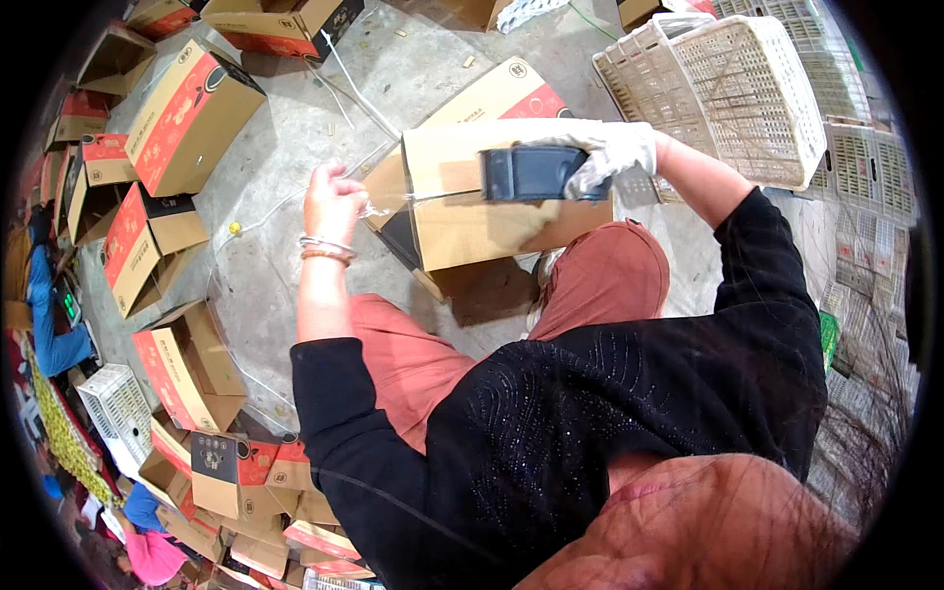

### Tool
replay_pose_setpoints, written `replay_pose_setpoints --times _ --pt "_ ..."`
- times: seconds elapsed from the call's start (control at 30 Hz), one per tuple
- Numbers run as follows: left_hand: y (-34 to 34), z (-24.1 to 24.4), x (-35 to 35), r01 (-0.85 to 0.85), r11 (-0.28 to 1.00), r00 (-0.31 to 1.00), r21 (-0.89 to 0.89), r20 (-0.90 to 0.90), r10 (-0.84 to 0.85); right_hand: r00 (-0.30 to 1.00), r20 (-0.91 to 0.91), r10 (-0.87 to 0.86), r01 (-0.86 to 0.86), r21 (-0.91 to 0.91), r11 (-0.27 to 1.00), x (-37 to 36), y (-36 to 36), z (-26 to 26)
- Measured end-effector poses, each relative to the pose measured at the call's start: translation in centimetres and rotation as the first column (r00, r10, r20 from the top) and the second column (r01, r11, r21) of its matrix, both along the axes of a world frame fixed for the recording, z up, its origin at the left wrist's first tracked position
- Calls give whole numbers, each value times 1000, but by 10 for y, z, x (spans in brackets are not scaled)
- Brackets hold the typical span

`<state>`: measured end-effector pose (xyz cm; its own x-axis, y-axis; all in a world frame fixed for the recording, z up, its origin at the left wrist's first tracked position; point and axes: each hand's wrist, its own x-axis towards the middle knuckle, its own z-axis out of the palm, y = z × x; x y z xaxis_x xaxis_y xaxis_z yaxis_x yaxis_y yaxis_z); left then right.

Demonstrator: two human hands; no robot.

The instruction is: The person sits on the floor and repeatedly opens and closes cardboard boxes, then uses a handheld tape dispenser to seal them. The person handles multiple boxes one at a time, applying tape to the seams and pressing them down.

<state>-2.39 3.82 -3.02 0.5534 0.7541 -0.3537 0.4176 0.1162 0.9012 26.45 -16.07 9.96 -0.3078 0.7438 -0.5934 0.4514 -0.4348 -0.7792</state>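
Note:
Before me a cardboard carton (472,240) stands on the concrete floor, its top flaps folded in to meet at a middle seam. My right hand (616,155), in a white glove, grips a dark tape dispenser (527,173) just over that seam. A toothed metal plate (636,186) shows beside the glove. My left hand (332,203) is bare, with bracelets on the wrist. Its fingers are bunched at the carton's left end around a clear strip of tape (375,212). Behind the carton shows a red and tan printed carton panel (509,88).
White plastic crates (752,103) lean at the upper right, with more stacked along the right. Several open cartons (195,118) line the left side. A white cord (269,214) crosses the floor. Other people, one in blue trousers (48,317), are at the far left.

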Motion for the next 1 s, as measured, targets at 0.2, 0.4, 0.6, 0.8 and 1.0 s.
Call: replay_pose_setpoints --times 0.2,0.4,0.6,0.8,1.0 --pt "-8 -22 -11 -79 966 997 -247 -1 82 987 154 49 -57 47 997 9 -8 -3" --pt "-16 -38 -3 -70 995 990 76 -113 78 992 126 -6 3 29 1000 6 -9 -19" --pt "-50 -104 27 -100 995 978 15 -185 101 963 261 68 -97 99 990 -5 -10 -36" --pt "-52 -79 5 150 783 885 604 -436 166 947 318 54 -104 143 984 0 -16 -40" --pt "-91 -15 70 440 523 894 730 -412 -177 962 256 99 -106 13 994 -5 5 -13"
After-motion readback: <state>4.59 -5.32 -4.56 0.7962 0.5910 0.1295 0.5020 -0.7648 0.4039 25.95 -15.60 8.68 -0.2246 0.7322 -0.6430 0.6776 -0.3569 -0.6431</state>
